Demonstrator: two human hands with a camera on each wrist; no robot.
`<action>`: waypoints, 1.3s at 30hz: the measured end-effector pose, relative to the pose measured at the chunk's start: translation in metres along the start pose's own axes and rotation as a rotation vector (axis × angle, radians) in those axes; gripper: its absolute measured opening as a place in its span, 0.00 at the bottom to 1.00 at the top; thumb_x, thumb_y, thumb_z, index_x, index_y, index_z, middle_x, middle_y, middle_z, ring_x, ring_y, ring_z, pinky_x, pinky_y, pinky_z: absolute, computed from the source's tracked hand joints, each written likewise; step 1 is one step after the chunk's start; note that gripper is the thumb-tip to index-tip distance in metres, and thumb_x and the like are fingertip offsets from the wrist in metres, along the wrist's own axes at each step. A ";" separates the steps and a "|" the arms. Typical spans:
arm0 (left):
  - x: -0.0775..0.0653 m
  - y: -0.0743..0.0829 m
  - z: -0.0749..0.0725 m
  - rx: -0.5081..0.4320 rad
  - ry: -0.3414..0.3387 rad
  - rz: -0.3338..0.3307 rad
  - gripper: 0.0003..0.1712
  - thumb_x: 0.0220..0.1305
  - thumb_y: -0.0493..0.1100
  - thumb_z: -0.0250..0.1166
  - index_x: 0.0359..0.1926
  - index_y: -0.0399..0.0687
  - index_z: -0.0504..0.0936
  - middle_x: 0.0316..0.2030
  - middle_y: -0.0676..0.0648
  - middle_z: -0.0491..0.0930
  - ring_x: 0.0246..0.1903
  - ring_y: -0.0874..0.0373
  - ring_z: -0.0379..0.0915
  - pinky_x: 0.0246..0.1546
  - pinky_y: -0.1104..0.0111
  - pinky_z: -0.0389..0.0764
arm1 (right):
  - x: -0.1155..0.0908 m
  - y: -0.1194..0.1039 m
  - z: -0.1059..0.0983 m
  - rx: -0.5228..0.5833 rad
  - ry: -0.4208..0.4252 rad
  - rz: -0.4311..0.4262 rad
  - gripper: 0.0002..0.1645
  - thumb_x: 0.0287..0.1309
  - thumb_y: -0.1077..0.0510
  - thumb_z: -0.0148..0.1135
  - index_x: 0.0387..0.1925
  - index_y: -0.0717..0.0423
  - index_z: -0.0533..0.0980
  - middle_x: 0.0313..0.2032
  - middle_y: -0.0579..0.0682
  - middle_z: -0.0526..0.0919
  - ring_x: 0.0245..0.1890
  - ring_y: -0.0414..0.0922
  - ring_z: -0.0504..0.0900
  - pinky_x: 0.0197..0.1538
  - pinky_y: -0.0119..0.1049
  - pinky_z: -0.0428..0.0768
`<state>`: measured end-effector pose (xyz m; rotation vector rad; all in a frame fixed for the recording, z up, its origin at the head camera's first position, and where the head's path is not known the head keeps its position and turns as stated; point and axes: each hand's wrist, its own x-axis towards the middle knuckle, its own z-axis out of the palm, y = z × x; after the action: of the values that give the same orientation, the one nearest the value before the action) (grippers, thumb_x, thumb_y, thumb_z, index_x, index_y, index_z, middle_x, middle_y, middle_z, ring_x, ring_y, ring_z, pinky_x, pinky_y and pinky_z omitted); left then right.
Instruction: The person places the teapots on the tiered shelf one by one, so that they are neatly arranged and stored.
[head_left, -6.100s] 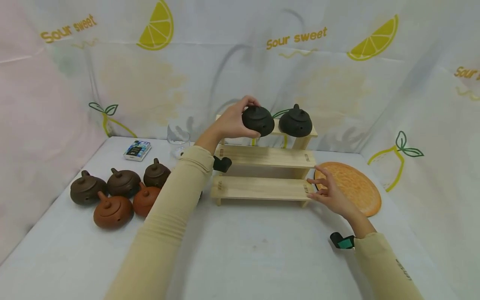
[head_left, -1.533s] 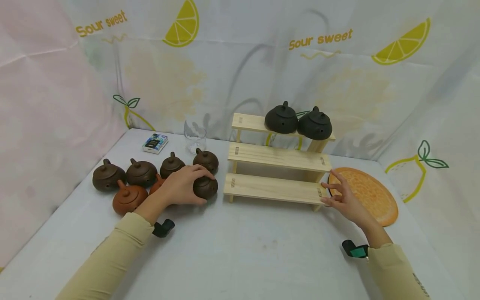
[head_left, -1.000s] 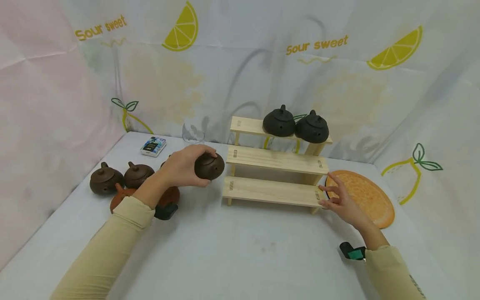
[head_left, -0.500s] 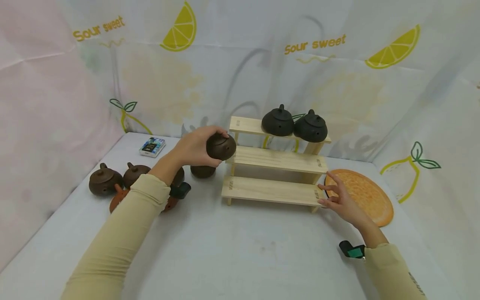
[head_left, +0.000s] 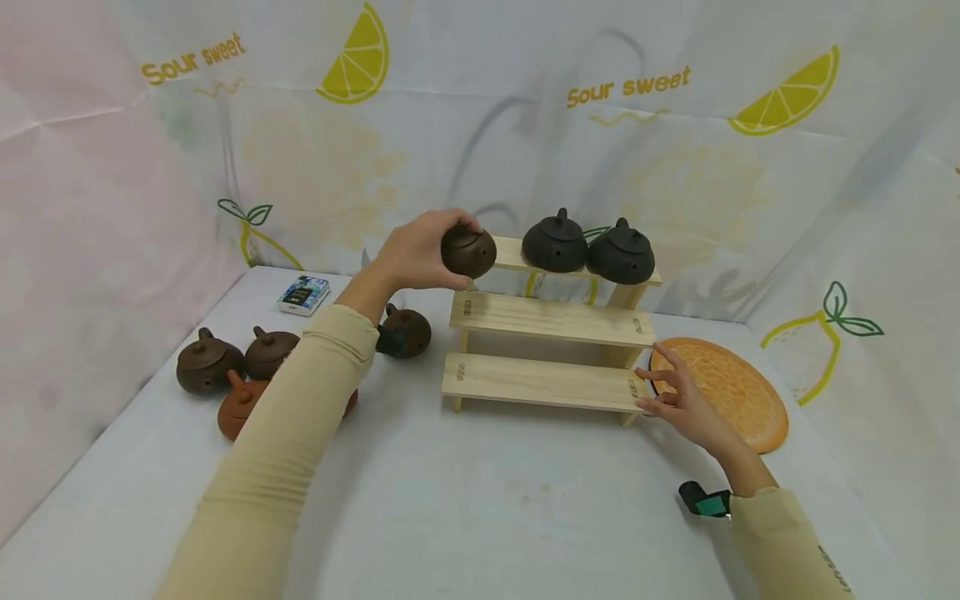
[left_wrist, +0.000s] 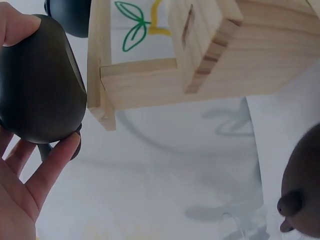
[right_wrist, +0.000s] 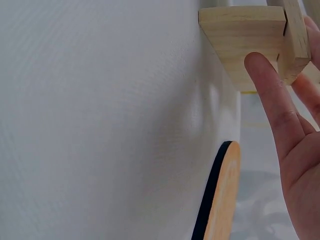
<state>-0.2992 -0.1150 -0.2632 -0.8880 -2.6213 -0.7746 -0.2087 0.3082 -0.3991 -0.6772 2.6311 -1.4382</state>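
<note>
My left hand (head_left: 423, 252) grips a dark brown teapot (head_left: 471, 253) by its sides at the left end of the top tier of a wooden three-tier shelf (head_left: 551, 319). In the left wrist view the teapot (left_wrist: 42, 82) is close to the shelf's end; whether they touch I cannot tell. Two black teapots, one (head_left: 555, 242) beside the other (head_left: 622, 253), sit on the top tier's right half. My right hand (head_left: 686, 406) holds the right end of the bottom tier, thumb low at the front in the right wrist view and fingers (right_wrist: 310, 95) beyond the wood.
On the left of the table stand several brown and reddish teapots (head_left: 210, 362), partly hidden by my left arm. Another brown teapot (head_left: 407, 332) is near the shelf's left side. A small patterned box (head_left: 303, 295) lies behind them. A round pizza-like board (head_left: 723, 392) lies right of the shelf.
Earlier my left hand placed a black teapot on the top tier. It then picked up a brown teapot from the table and raised it rightward to the top tier. My right hand stays put.
</note>
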 end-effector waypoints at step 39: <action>0.011 0.000 0.053 -0.252 0.325 -0.019 0.38 0.44 0.49 0.76 0.58 0.52 0.73 0.54 0.44 0.66 0.53 0.48 0.65 0.52 0.58 0.69 | -0.001 0.001 -0.001 0.021 -0.004 0.012 0.56 0.56 0.69 0.60 0.71 0.47 0.33 0.56 0.75 0.62 0.35 0.50 0.82 0.40 0.27 0.78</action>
<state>-0.3120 -0.0802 -0.3024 -0.7260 -2.2845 -1.1669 -0.2085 0.3094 -0.3992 -0.6599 2.6083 -1.4573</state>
